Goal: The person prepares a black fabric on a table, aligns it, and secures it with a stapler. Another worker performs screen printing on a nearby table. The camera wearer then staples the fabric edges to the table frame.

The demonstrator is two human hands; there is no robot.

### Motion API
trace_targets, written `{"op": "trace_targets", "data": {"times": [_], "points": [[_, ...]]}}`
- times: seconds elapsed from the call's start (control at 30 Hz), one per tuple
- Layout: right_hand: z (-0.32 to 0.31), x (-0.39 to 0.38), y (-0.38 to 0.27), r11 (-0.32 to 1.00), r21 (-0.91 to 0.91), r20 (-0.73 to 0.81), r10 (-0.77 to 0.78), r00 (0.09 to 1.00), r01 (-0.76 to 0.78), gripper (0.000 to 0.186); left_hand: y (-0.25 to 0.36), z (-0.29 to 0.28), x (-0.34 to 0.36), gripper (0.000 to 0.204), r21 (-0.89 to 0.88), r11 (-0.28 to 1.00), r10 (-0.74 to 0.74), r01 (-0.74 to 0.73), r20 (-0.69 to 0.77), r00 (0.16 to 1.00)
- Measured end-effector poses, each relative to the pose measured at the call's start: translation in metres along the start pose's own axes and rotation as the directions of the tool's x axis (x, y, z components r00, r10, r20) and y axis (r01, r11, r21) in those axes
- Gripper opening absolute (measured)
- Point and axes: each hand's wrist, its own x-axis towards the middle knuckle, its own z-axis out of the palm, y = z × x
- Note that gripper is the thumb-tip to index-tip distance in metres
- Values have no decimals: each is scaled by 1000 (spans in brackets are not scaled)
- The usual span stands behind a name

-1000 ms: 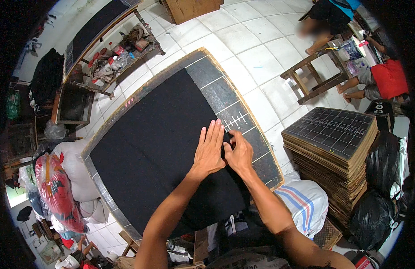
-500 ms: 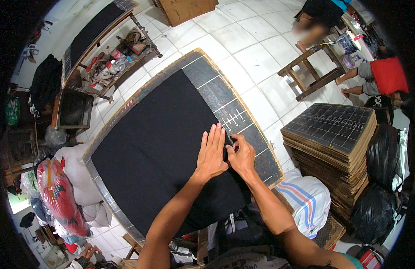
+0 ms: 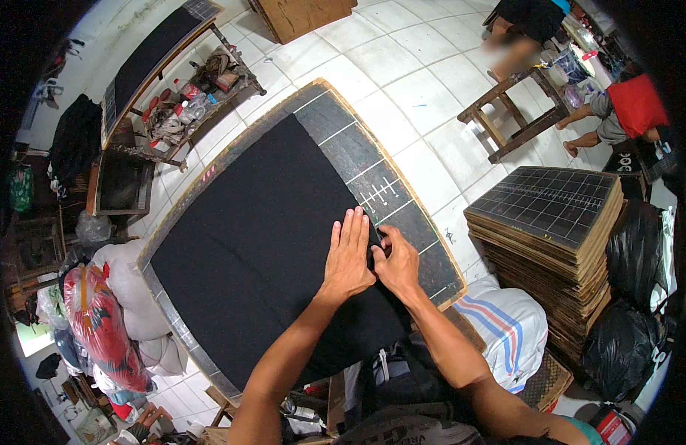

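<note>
A large black cloth [image 3: 246,237] lies spread over a dark board [image 3: 343,141] with white ruled lines and worn, pale edges. On the cloth, close to its right edge, my left hand [image 3: 349,259] rests palm down with the fingers straight and together. Just to its right, my right hand [image 3: 398,263] has its fingers curled and pinches that cloth edge between thumb and fingers. The pinched bit of cloth is mostly hidden by the fingers. Faint creases run across the cloth left of my hands.
A tall stack of gridded boards [image 3: 543,215] stands at the right, beside a white striped sack [image 3: 502,326] and black plastic bags [image 3: 621,348]. Bagged goods [image 3: 106,326] lie left. A shelf table [image 3: 202,111] holds bottles and rags. Other people sit near a wooden stool [image 3: 513,111].
My right hand has shifted slightly left and down along the cloth edge, its fingers curled closer. My left hand stays nearly in place, flat on the cloth.
</note>
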Motion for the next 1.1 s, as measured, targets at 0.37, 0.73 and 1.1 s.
{"op": "trace_targets", "data": {"times": [0.37,0.73,1.1], "points": [[7,5,0,995,62,-17,82,996,-81,41,3,6,-4,83,11,1000,15,-15,-27,1000],[-6,-1,6,999,-38,32,-22,999,23,42,6,8,-3,86,-36,999,-5,3,-44,999],[-4,6,-1,999,31,36,21,999,-22,41,14,11,-5,86,-89,996,-19,13,-68,998]]}}
